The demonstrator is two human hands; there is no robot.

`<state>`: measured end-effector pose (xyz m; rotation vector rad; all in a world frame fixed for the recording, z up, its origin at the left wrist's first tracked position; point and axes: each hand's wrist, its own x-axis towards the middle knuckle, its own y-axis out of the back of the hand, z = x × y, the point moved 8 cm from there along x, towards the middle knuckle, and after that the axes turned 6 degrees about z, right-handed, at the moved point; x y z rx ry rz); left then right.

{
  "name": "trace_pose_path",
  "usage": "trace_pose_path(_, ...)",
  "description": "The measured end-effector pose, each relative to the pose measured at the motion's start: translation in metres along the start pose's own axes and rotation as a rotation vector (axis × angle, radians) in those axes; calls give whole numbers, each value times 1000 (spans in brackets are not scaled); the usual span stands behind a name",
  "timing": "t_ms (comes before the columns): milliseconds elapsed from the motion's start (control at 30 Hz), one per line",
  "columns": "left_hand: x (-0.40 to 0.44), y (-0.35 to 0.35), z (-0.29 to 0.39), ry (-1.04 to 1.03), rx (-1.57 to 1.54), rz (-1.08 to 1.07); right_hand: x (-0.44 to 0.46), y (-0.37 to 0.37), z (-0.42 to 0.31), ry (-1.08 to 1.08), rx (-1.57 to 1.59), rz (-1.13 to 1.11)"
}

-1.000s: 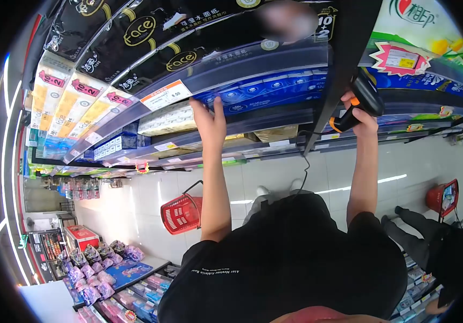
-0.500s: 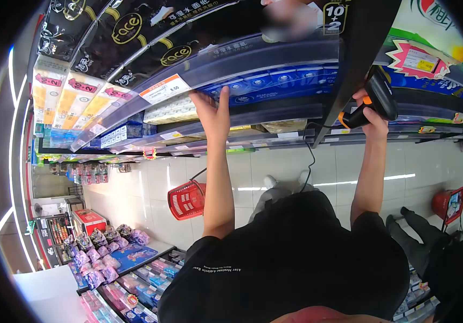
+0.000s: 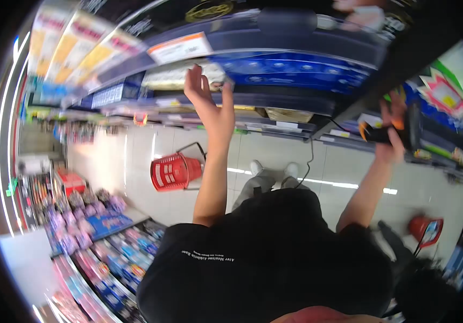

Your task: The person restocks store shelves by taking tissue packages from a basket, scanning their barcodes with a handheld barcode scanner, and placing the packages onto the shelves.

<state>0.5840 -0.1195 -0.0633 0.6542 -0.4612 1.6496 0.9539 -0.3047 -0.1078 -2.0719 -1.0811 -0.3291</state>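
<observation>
My left hand (image 3: 212, 107) reaches up to the shelf, fingers and thumb spread, with nothing visible in it. Its fingertips are in front of a row of cream-coloured packs (image 3: 169, 79), beside blue tissue packs (image 3: 290, 72); whether they touch is unclear. Above it, a white and orange price tag (image 3: 180, 48) sits on the shelf edge. On the right, my right hand (image 3: 393, 146), smeared by motion, grips a black and orange barcode scanner (image 3: 413, 129) in front of a dark shelf post (image 3: 379, 78). A thin black cable (image 3: 311, 161) hangs between post and body.
White and yellow packs (image 3: 75, 46) stand at the upper left. A red shopping basket (image 3: 172, 172) is on the tiled floor, another red basket (image 3: 426, 229) at the right near a person's legs (image 3: 395, 245). Lower left, a display (image 3: 94, 223) holds bagged goods.
The view has shifted and blurred. My left hand has come away from the shelf edge below the price tag, its fingers more spread. My right hand has moved right and down with the scanner.
</observation>
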Motion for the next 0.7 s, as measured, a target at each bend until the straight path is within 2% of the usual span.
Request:
trace_pose_path(67, -27, 35, 5, -94, 51, 25, -22, 58, 1, -136, 12, 65)
trace_pose_path(100, -48, 55, -5, -90, 156, 12, -31, 55, -10, -225, 29, 99)
trace_pose_path(133, -70, 70, -15, -31, 296, -72, -30, 29, -19, -283, 214, -189)
trace_pose_path(167, -90, 77, -19, 73, 356, -174, -33, 1, -24, -328, 177, -179)
trace_pose_path(233, -159, 95, -77, 389, 275, -417, -56, -34, -14, -572, 340, -399)
trace_pose_path(267, -198, 111, -103, 535, 249, -446, -70, -52, -6, -696, 385, -505)
trace_pose_path(300, -241, 131, -132, 562, 334, -544, -86, -64, 9, -798, 378, -568)
trace_pose_path(333, -273, 149, -148, 534, 559, -657, -107, -72, 27, -895, 367, -626)
trace_pose_path(400, -330, 179, -181, 596, 628, -758, -190, -8, 96, -1623, 140, -158)
trace_pose_path(433, -342, 187, -185, 606, 624, -739, -186, -43, 97, -1435, 57, -435)
trace_pose_path(467, -354, 197, -191, 707, 601, -692, -190, -92, 95, -1225, -19, -702)
trace_pose_path(500, -362, 206, -195, 808, 575, -640, -205, -114, 99, -1294, -121, -717)
trace_pose_path(533, -361, 213, -196, 816, 572, -612, -219, -134, 104, -1359, -225, -733)
trace_pose_path(600, -351, 232, -199, 861, 562, -524, -245, -178, 112, -1421, -152, -729)
trace_pose_path(667, -348, 251, -205, 956, 556, -415, -272, -212, 127, -1287, -149, -1021)
trace_pose_path(700, -347, 256, -207, 954, 549, -403, -277, -215, 131, -1282, -157, -1033)
